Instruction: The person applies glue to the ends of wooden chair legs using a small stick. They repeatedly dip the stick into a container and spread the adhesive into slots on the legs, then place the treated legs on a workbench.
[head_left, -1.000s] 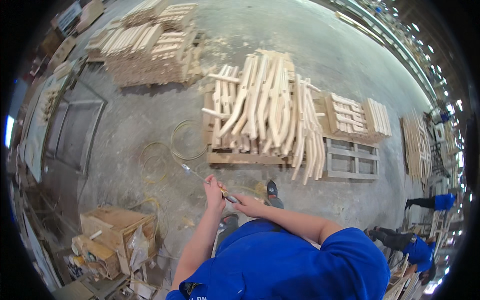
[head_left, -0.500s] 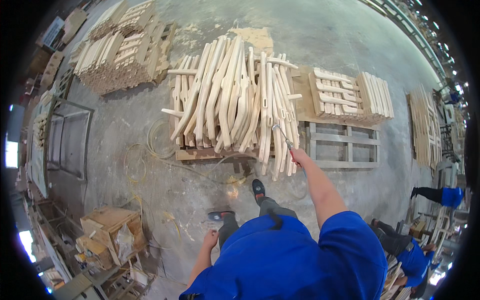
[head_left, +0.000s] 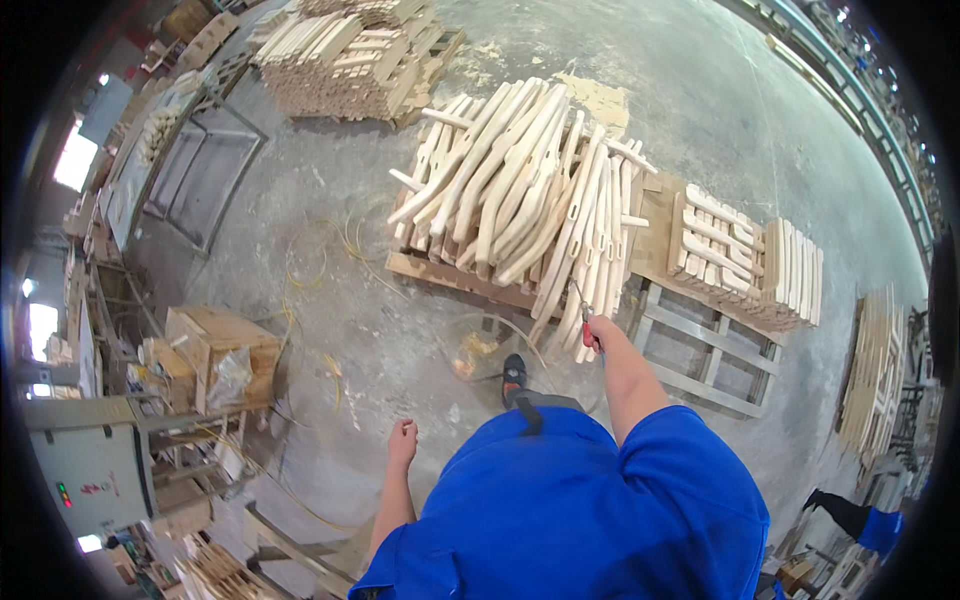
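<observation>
My right hand (head_left: pixel 597 334) is closed round the red handle of an air blow gun (head_left: pixel 586 322), its thin metal nozzle pointing away from me. The nozzle is over the near right end of a big pile of pale, curved wooden chair parts (head_left: pixel 520 180), some with slots cut in them. Whether the tip touches the wood I cannot tell. Under the pile lies a wooden pallet (head_left: pixel 450 277). My left hand (head_left: pixel 402 437) hangs at my side above the floor, its fingers curled in with nothing seen in them.
To the right stand smaller stacks of wooden pieces (head_left: pixel 715 240) beside a slatted pallet (head_left: pixel 700 350). A pale hose (head_left: pixel 500 320) crosses the floor near my foot. On the left are a wooden box (head_left: pixel 235 350), a grey cabinet (head_left: pixel 90 470) and a metal frame (head_left: pixel 225 185).
My view has turned left, so the pile sits further right and tilted. My right hand has drawn the air blow gun nearer to me along the wood. My left hand remains at my side.
</observation>
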